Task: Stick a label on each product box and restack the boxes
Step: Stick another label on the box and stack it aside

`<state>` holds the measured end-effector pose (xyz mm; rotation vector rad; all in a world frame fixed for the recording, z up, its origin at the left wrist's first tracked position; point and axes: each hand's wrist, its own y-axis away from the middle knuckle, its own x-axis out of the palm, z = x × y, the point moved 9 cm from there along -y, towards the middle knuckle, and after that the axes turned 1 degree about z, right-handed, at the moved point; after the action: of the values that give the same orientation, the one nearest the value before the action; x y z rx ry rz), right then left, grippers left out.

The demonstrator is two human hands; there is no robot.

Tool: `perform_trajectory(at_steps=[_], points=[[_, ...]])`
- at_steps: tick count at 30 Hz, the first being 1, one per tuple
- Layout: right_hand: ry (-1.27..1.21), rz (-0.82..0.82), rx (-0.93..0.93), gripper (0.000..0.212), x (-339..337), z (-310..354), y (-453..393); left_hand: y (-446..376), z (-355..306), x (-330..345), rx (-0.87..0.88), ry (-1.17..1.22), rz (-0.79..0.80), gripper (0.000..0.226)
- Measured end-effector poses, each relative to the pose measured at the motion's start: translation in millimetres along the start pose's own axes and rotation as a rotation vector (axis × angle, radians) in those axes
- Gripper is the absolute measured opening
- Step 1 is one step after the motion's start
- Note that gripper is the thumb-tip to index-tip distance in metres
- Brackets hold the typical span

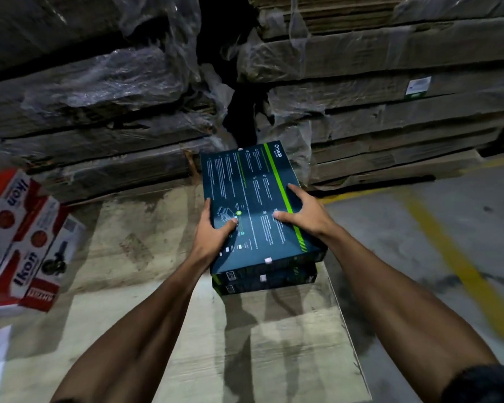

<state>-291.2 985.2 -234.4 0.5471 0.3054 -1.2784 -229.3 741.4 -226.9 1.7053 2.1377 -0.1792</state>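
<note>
Two dark blue product boxes with a green stripe lie stacked on a flat cardboard sheet [122, 257]. The top box [253, 187] sits slightly askew over the bottom box [262, 282], whose front edge alone shows. My left hand [213, 231] grips the top box's left edge, thumb on its face. On the box's right side my right hand [300, 213] holds it, fingers spread over the green stripe. Small white stickers [268, 260] show on the front edges of both boxes.
Red and white cartons [21, 242] marked "ikon" lie at the left edge. Shrink-wrapped stacks of flat cardboard [390, 112] rise behind like a wall. Concrete floor with yellow lines [448, 242] runs to the right of the sheet.
</note>
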Motion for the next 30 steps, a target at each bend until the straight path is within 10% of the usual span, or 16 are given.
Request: perform_trajectory(at_steps=[30], points=[[0.257,-0.001,0.122,0.094,13.1,6.4,9.2,-6.3,22.0,-2.1,-0.066,-0.098,0.145,0.097]])
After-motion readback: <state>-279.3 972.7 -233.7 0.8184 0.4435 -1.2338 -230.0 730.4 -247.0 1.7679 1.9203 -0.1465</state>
